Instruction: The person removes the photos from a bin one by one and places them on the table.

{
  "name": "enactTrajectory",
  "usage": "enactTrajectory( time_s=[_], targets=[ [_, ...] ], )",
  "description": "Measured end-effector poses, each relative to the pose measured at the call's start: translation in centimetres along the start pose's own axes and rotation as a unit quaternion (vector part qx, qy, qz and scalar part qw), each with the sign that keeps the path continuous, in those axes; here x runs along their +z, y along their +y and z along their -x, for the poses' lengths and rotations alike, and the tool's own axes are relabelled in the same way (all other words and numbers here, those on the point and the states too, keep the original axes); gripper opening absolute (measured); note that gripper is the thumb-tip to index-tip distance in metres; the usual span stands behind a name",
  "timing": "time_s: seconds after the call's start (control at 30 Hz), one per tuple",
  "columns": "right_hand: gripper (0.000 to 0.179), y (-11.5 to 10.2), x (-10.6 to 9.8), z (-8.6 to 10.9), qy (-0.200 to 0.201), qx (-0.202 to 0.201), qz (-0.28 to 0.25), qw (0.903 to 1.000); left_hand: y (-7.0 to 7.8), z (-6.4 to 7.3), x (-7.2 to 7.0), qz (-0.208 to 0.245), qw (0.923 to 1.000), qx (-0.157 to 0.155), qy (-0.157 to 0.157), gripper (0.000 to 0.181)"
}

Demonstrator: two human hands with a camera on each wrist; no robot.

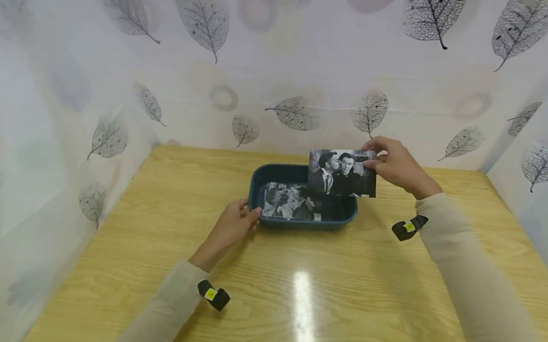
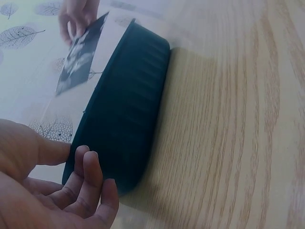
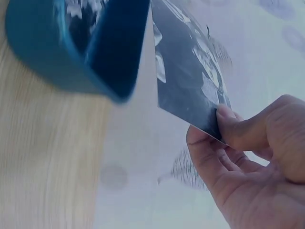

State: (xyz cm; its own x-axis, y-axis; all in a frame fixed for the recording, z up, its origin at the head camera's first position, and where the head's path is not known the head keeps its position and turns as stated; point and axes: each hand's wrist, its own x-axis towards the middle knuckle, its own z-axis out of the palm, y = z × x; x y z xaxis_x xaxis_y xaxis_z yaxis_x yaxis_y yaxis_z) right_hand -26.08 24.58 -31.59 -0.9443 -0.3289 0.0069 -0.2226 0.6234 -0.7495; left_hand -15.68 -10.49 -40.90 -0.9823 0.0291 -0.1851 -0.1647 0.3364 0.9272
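Note:
A dark teal plastic bin (image 1: 305,225) stands on the table. My left hand (image 1: 232,224) pinches its near left corner, the thumb over the rim and the fingers against the outer wall (image 2: 128,109). Between thumb and fingers, my right hand (image 1: 397,163) grips a black-and-white photo print (image 1: 336,178) by its upper right edge. That print shows two people and is raised over the bin's right part, partly covering its far rim. Inside the bin lies another black-and-white photo (image 1: 283,201), on the left; whether more lie beneath it I cannot tell.
The wooden table (image 1: 181,185) carries a bright light reflection near its front. Behind it and along both sides hangs a pale cloth (image 1: 292,59) printed with leaves. Black straps with yellow marks sit on both sleeves.

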Motion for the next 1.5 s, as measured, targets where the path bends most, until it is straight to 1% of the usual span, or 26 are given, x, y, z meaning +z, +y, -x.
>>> enactTrajectory(
  time_s=[0.17,0.3,0.37,0.5,0.63,0.73,0.8,0.9,1.0,1.13,1.2,1.37,1.5],
  targets=[
    [0.032,1.7,-2.5,1.5,-0.004,0.018,0.015,0.9997,-0.2,0.0,-0.1,-0.001,1.0000,-0.009,0.003,0.049],
    [0.034,3.5,-4.3,2.6,-0.001,0.038,0.029,0.9988,-0.1,0.0,-0.1,-0.002,1.0000,-0.007,0.004,0.048],
    [0.035,4.5,-5.0,3.3,0.002,0.048,0.037,0.9982,0.0,0.0,-0.2,-0.004,1.0000,-0.001,0.003,0.047],
    [0.036,6.8,-6.3,4.5,0.004,0.059,0.050,0.9970,0.1,-0.1,-0.2,-0.003,1.0000,0.002,0.000,0.047],
    [0.038,9.1,-7.0,5.4,0.003,0.072,0.060,0.9956,0.1,-0.1,-0.3,0.000,1.0000,0.001,-0.004,0.048],
    [0.039,10.3,-7.1,5.9,0.004,0.082,0.080,0.9934,-0.1,-0.2,-0.3,0.001,1.0000,0.003,-0.004,0.047],
    [0.039,11.0,-7.0,6.1,-0.004,0.084,0.081,0.9931,-0.1,-0.2,-0.4,0.003,1.0000,0.003,-0.005,0.047],
    [0.036,11.9,-6.6,6.2,-0.019,0.086,0.056,0.9945,-0.1,-0.2,-0.4,0.001,1.0000,-0.001,-0.006,0.048],
    [0.033,12.8,-6.0,6.1,-0.032,0.091,0.018,0.9952,-0.2,-0.2,-0.4,-0.002,1.0000,-0.005,-0.007,0.050],
    [0.033,13.9,-5.2,5.9,-0.037,0.106,0.012,0.9936,-0.3,-0.2,-0.3,-0.002,1.0000,-0.005,-0.008,0.049],
    [0.033,14.3,-4.9,5.8,-0.036,0.110,0.028,0.9929,-0.2,-0.2,-0.3,-0.001,1.0000,-0.006,-0.007,0.048],
    [0.030,15.2,-4.3,5.5,-0.020,0.108,0.088,0.9900,-0.3,-0.2,-0.3,0.000,1.0000,-0.002,-0.005,0.048],
    [0.030,15.3,-3.7,5.6,-0.009,0.104,0.109,0.9885,-0.3,-0.1,-0.2,0.002,1.0000,0.002,-0.003,0.048]
  ],
)
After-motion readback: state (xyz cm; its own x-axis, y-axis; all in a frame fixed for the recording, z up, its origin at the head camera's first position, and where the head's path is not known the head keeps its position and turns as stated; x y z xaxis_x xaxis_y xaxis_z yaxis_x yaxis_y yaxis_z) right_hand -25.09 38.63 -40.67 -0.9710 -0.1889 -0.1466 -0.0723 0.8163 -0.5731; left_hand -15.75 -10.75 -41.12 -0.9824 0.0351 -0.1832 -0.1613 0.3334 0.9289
